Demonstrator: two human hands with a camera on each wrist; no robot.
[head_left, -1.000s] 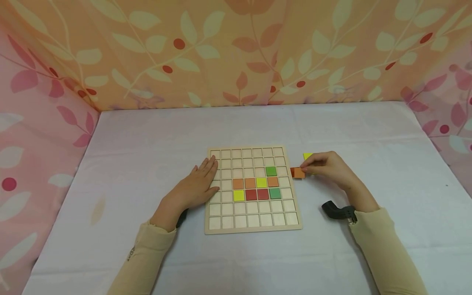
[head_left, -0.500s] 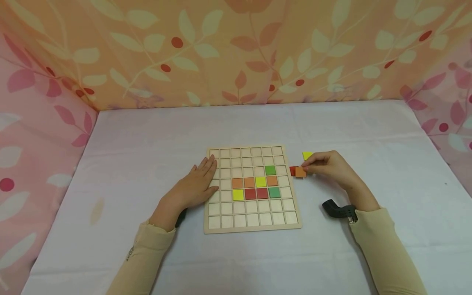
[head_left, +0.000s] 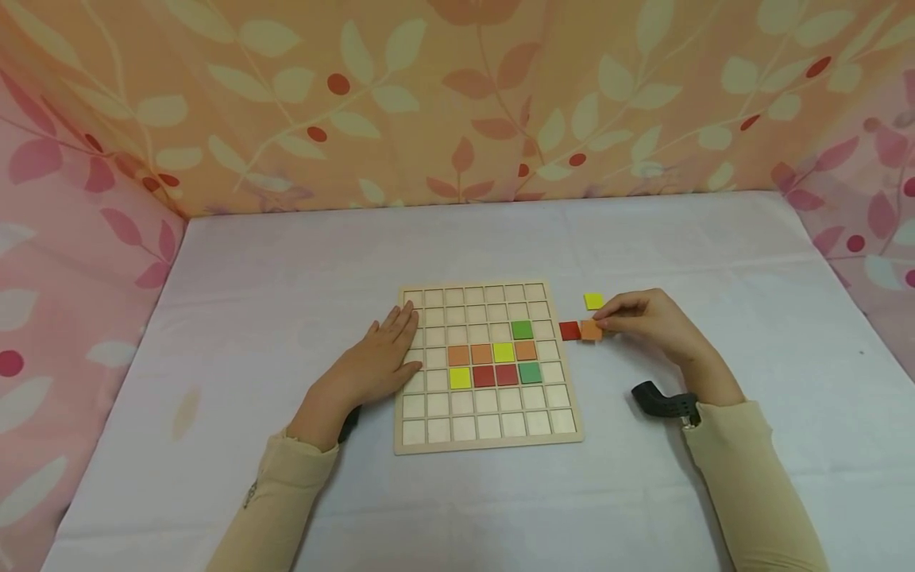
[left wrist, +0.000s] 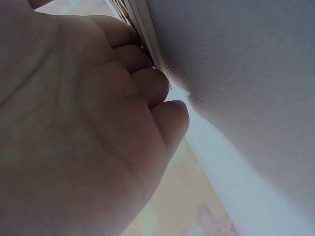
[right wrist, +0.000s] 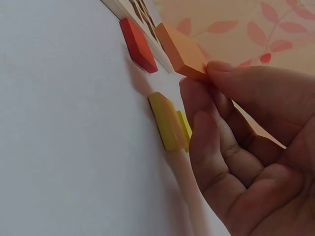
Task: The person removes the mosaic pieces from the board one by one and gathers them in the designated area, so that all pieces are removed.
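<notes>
Spreading beneath everything, the white-covered worktop (head_left: 286,262) bears the grid board (head_left: 489,446). Flat on the board's left border rests the left hand (head_left: 379,357), fingers extended. Off its right border, the right hand (head_left: 643,314), nearer to the orange tile (head_left: 590,330), pinches it between thumb and fingers, raised and tilted. That tile is square, without a long axis; the board lies leftward of it. Just beside the board's right border, a red tile (head_left: 569,330) sits in between, likely blocking a low slide. Right of the board lie two yellow tiles (right wrist: 166,123), below the right hand.
</notes>
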